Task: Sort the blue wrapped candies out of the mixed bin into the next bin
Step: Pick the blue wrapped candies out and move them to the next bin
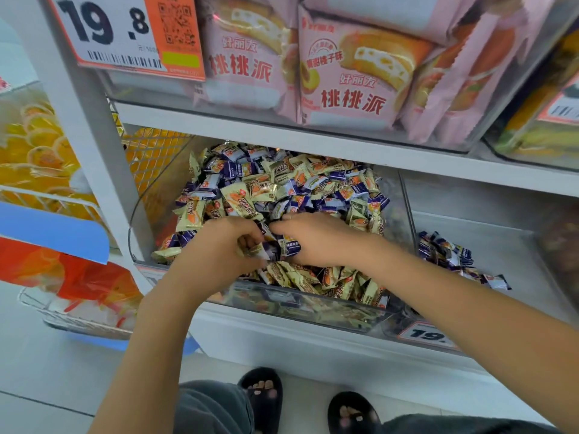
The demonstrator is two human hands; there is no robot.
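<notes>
Mid-frame, left hand [219, 245] and right hand [316, 239] both pinch blue candies [275, 249] near the mixed bin [141, 220] front edge; next bin [488, 245], right, mostly bare.

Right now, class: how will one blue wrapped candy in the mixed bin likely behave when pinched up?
A blue wrapped candy probably lifts lightly, being small between both hands. Its glossy wrapper may slip. Loosely heaped neighbours in the mixed bin will likely shift.
</notes>
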